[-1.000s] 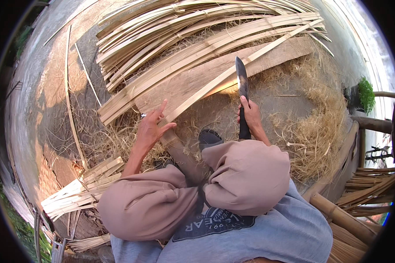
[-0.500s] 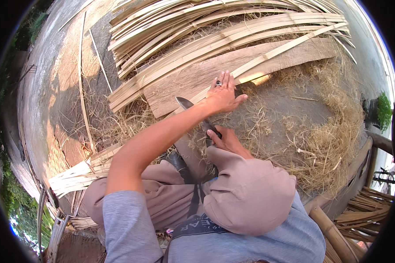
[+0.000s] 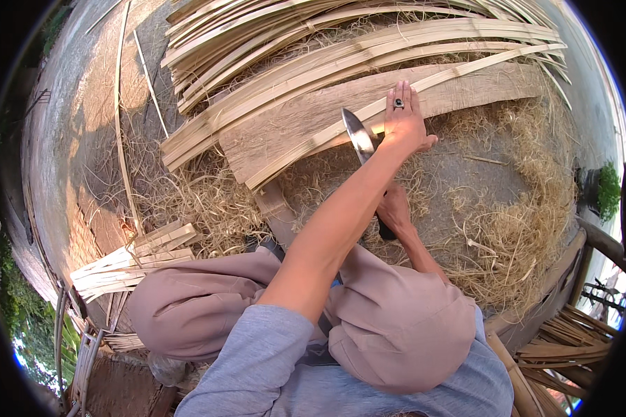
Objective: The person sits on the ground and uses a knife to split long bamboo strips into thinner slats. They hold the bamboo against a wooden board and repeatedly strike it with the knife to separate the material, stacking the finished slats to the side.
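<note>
My left hand (image 3: 407, 128), wearing a ring, lies flat with its fingers stretched over a pale bamboo strip (image 3: 466, 69). That strip rests along a wide wooden board (image 3: 257, 142). My right hand (image 3: 395, 207) is closed round the dark handle of a knife, partly behind my left forearm. The knife's broad, pointed blade (image 3: 358, 133) is tilted up and to the left, close to the strip beside my left hand. Whether the edge touches the strip I cannot tell.
Many split bamboo strips (image 3: 250, 66) lie stacked beyond the board. A shorter bundle of strips (image 3: 135, 260) is at the left by my knee. Curly shavings (image 3: 528, 222) cover the ground on the right. Bamboo poles (image 3: 518, 368) stand at the lower right.
My left hand has slid right and slightly away along the strip. The knife in my right hand has moved right and away too, its blade now showing more.
</note>
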The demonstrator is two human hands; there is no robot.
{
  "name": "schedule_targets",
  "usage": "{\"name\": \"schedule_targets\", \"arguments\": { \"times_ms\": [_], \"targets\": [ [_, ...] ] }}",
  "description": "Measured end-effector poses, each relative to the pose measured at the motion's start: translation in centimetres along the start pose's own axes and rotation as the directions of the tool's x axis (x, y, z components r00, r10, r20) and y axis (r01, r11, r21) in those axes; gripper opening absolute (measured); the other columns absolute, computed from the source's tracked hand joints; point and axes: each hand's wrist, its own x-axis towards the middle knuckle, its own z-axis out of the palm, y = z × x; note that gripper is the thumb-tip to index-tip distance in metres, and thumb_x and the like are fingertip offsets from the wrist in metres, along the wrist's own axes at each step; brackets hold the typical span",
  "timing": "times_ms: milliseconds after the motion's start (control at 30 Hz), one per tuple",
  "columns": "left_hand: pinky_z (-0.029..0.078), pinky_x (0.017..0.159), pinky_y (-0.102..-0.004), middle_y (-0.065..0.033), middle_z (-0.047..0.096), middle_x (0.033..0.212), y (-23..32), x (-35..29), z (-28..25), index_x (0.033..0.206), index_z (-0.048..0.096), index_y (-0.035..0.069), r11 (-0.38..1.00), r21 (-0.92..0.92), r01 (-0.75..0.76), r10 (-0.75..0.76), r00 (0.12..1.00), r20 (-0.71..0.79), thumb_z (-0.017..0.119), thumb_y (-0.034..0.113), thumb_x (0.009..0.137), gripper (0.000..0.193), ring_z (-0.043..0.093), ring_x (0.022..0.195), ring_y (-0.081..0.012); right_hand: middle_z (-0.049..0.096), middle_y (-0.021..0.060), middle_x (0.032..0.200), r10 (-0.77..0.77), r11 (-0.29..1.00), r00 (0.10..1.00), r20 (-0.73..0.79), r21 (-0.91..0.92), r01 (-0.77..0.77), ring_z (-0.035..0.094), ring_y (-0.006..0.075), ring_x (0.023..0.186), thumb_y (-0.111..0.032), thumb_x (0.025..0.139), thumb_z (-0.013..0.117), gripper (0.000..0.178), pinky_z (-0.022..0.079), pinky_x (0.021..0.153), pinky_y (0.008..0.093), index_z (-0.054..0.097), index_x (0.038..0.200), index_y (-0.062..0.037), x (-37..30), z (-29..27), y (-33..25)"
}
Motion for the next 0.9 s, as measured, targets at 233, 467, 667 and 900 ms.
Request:
{"name": "schedule_targets", "arguments": {
  "times_ms": [233,467,667,900],
  "targets": [
    [0.003,0.130,-0.0485,-0.0271,0.006,0.171,-1.1,0.0,0.6,0.161,0.010,-0.010,0.997,0.016,-0.081,0.082,0.996,-0.047,0.072,0.059,0.084,0.120,0.000,0.161,-0.0359,0.067,0.0098,0.065,0.038,0.999,0.998,0.054,0.000,-0.038,0.065,0.0154,0.056,-0.016,0.099,0.060,0.022,0.054,0.052,0.0329,0.066,0.096,0.0049,-0.3,1.8,0.0],
    [0.007,0.130,-0.0506,-0.0272,0.015,0.170,-3.1,0.9,4.9,0.159,0.020,-0.010,0.984,0.085,-0.155,0.177,0.894,-0.412,0.066,0.012,0.086,0.089,0.009,0.161,-0.0357,0.075,0.0138,0.081,-0.141,0.983,0.990,0.018,-0.116,0.143,0.073,0.0261,0.071,-0.016,0.094,0.066,0.025,0.058,0.064,0.0384,0.068,0.106,0.0059,-0.8,2.1,-0.6],
    [0.010,0.130,-0.0519,-0.0277,0.019,0.169,-3.0,0.6,3.6,0.157,0.024,-0.011,0.985,0.029,-0.171,0.172,0.936,-0.307,0.064,0.008,0.084,0.086,0.014,0.160,-0.0365,0.076,0.0198,0.096,-0.111,0.987,0.992,0.068,-0.106,0.117,0.073,0.0412,0.091,-0.016,0.091,0.069,0.025,0.058,0.078,0.0452,0.070,0.106,0.0043,-0.3,2.3,-1.7],
    [0.010,0.130,-0.0530,-0.0277,0.019,0.169,-3.0,0.2,2.3,0.158,0.023,-0.011,0.986,0.033,-0.163,0.166,0.953,-0.254,0.066,0.008,0.083,0.088,0.014,0.160,-0.0368,0.076,0.0180,0.101,-0.121,0.990,0.987,0.103,-0.065,0.128,0.074,0.0337,0.099,-0.022,0.092,0.071,0.028,0.058,0.086,0.0444,0.070,0.108,0.0013,-0.2,2.8,-2.0]
  ]
}}
